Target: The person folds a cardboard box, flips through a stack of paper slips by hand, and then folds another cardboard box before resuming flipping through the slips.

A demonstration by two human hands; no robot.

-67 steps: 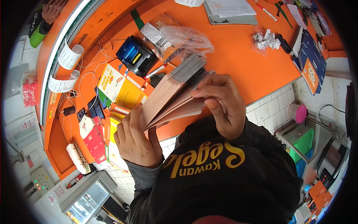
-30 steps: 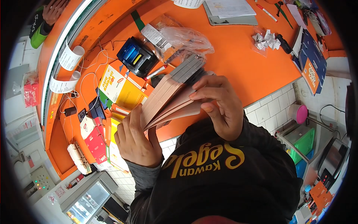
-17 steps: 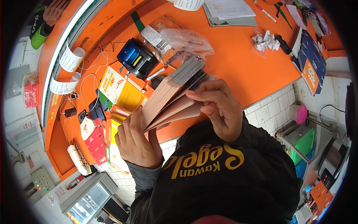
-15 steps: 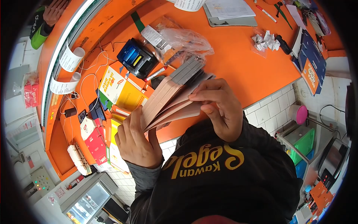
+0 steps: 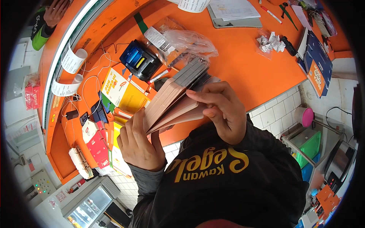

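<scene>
A thick stack of flat pinkish-brown card pieces with grey ends (image 5: 166,99) is held tilted above the counter, its leaves fanned apart on the lower right side. My left hand (image 5: 140,142) grips the near left end, fingers along the outer side and thumb underneath. At the right side of the stack is my right hand (image 5: 222,110). Its index fingertip touches the edge of the thicker upper bundle, while the thumb sits apart from it beside the lower leaves. Printing on the card is not readable.
On the orange counter (image 5: 243,57) are a blue-black label printer (image 5: 140,59), clear plastic packaging (image 5: 190,40), a red marker (image 5: 159,75), a clipboard with papers (image 5: 235,9) and crumpled paper (image 5: 272,42). Paper rolls (image 5: 74,60) hang at the left. Another person's hand (image 5: 57,13) is beyond the glass.
My right index finger has shifted left along the stack to the edge of the upper bundle, and the leaves there spread differently. My left hand has kept its hold.
</scene>
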